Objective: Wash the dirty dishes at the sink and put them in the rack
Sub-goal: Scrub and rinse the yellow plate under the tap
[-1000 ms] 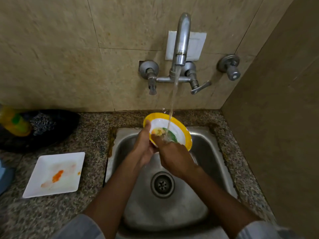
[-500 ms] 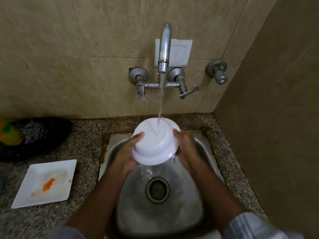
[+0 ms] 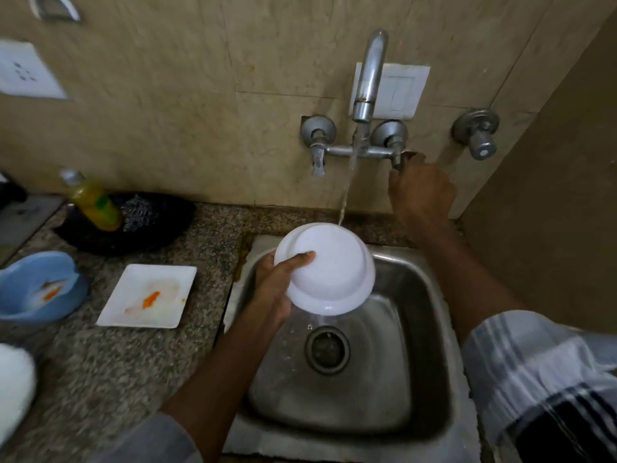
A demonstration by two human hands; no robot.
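Observation:
My left hand (image 3: 278, 282) grips a white bowl (image 3: 329, 267) turned underside up over the steel sink (image 3: 417, 329), thumb across its base. Water runs from the tap spout (image 3: 369, 78) and strikes the bowl's far rim, dripping off its lower edge toward the drain (image 3: 327, 349). My right hand (image 3: 420, 192) is raised to the wall, fingers closed around the tap's right lever (image 3: 399, 160). On the granite counter to the left lie a dirty white square plate (image 3: 147, 295) with orange smears and a blue bowl (image 3: 36, 285) with orange residue.
A black basket (image 3: 143, 228) at the back left holds a yellow soap bottle (image 3: 95, 203) and a steel scrubber (image 3: 138, 212). A separate valve knob (image 3: 480, 143) sticks out of the wall at right. A brown side wall closes the right. Something white and blurred (image 3: 13, 389) shows at the lower left.
The bowl was flipped from facing up to underside up. My right hand then let go of it and rose to the tap's right lever. My left hand alone holds the bowl.

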